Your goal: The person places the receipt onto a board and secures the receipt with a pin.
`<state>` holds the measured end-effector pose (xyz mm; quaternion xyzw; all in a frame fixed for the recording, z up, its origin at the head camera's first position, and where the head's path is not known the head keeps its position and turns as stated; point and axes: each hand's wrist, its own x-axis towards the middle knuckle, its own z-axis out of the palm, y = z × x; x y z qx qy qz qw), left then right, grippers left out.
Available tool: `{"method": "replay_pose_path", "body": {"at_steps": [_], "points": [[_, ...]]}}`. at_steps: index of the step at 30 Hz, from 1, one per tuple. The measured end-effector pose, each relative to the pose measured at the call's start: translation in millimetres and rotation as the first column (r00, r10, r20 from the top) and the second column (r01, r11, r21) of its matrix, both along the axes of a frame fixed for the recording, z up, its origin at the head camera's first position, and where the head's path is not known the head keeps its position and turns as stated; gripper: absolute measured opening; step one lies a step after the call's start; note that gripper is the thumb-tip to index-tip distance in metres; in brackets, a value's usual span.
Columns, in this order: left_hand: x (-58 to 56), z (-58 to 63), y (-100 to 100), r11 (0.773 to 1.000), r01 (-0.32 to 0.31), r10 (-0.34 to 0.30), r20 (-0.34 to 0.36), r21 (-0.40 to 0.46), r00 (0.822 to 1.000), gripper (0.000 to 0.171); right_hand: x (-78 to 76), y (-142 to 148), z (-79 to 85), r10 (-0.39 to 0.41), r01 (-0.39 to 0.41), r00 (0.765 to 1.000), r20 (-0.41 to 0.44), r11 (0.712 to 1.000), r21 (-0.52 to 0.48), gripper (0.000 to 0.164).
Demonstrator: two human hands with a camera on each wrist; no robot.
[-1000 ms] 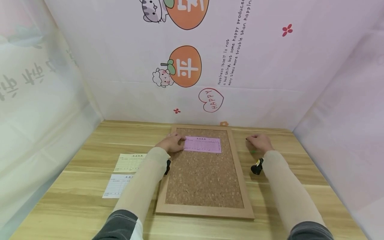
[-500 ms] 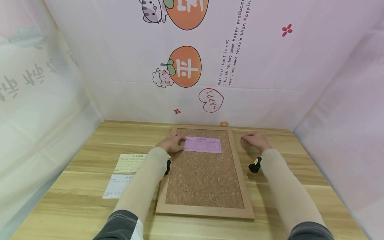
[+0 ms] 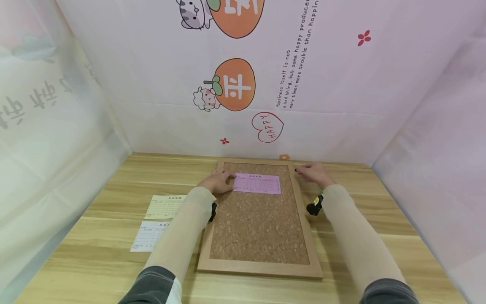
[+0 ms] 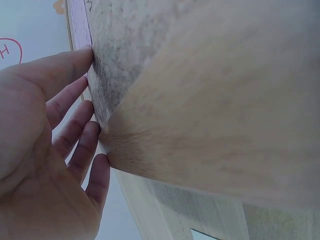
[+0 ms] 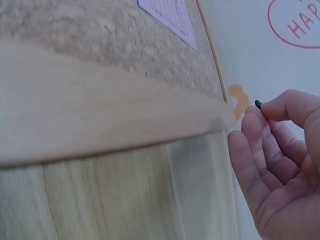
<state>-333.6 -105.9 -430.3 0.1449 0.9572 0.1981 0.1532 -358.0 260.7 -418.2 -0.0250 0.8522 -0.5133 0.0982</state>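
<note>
A purple printed slip [image 3: 257, 183] lies flat on the upper part of a cork board [image 3: 258, 228] with a wooden frame. My left hand [image 3: 217, 181] rests at the slip's left edge, thumb and fingertips touching the slip and the board; the left wrist view shows the fingers [image 4: 80, 122] spread and lightly bent. My right hand [image 3: 315, 174] is at the board's upper right frame, off the cork. Between thumb and index finger it pinches a small dark pin [image 5: 258, 104], of which only one end shows. The other right fingers are loosely curled.
On the wooden table [image 3: 95, 253], left of the board, lie a yellow printed slip [image 3: 163, 206] and a white printed slip [image 3: 149, 235], both partly behind my left forearm. A printed cloth wall [image 3: 171, 126] stands behind the table. Something small and green [image 3: 322, 193] shows beside my right wrist.
My right hand has moved left from the table toward the board's upper right frame, still pinching the dark pin. The left hand and purple slip have stayed put.
</note>
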Motion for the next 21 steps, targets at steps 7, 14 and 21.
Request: {"method": "replay_pose_path", "body": {"at_steps": [7, 14, 21], "points": [[-6.8, -5.6, 0, 1.0, 0.003, -0.003, 0.005, 0.006, 1.0, 0.052, -2.3, -11, -0.7, 0.041, -0.04, 0.999, 0.019, 0.998, -0.04, 0.048], [2.4, 3.1, 2, 1.0, 0.007, -0.007, 0.0, -0.011, 1.0, 0.051, -1.1, -28, 4.7, 0.167, -0.16, 0.982, 0.086, 0.983, -0.087, 0.047], [9.9, 9.4, 3, 1.0, 0.008, -0.008, -0.016, 0.019, 1.0, 0.051, -6.1, -54, 3.5, 0.185, -0.174, 0.975, 0.124, 0.98, -0.092, 0.042]]}}
